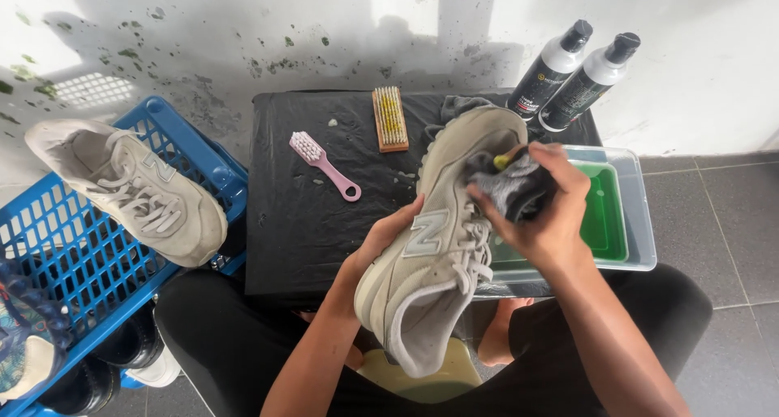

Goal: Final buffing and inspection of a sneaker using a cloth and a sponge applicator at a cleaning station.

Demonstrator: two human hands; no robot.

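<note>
My left hand [381, 242] grips the side of a beige suede sneaker [442, 247], held tilted with its toe pointing away from me. My right hand [548, 214] presses a dark grey cloth [515, 188] against the sneaker's upper near the toe, and a small yellow tip shows just above the cloth. The sneaker hangs over my lap, in front of a low surface covered in black plastic [308, 214].
A pink brush [324, 164] and a wooden brush [389, 118] lie on the black cover. Two black-and-white bottles [568, 72] stand at the back right. A clear tub with a green tray [621, 214] sits at right. The matching sneaker [130, 186] rests on a blue crate [81, 271] at left.
</note>
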